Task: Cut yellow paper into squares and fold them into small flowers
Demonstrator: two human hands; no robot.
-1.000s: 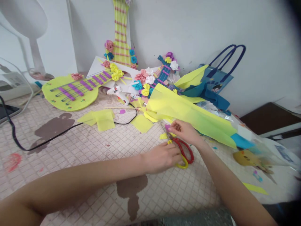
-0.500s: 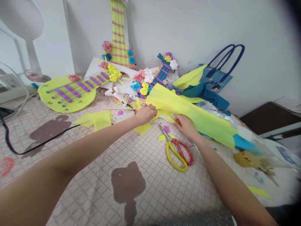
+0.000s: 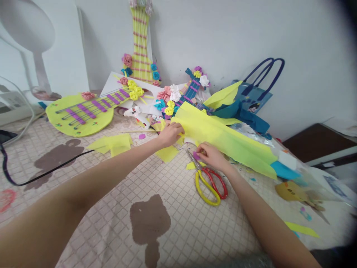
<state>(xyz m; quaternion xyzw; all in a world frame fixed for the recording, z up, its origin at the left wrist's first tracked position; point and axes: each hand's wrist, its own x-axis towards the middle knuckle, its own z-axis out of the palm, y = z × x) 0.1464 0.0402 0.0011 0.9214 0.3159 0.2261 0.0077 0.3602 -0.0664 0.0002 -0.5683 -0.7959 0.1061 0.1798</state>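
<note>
My left hand [image 3: 170, 133] reaches far forward and its fingers are closed on the near end of a long yellow felt sheet [image 3: 223, 138]. My right hand [image 3: 211, 155] rests on the table just right of it, fingers curled beside a small purple felt scrap [image 3: 196, 155]. Scissors with one red and one yellow handle [image 3: 209, 180] lie flat on the cloth just below the right hand, untouched. A small yellow felt square [image 3: 166, 153] lies under the left hand.
Yellow felt guitars [image 3: 83, 111] with felt flowers lie at the back and lean on the wall. A white glue gun [image 3: 138, 113] with a black cord [image 3: 41, 175], yellow scraps [image 3: 114, 143], a blue bag [image 3: 255, 98] and teal felt crowd the back.
My left hand left the scissors and went forward to take hold of the yellow sheet's end. The right hand pulled back slightly toward the purple scrap. The scissors stayed on the table.
</note>
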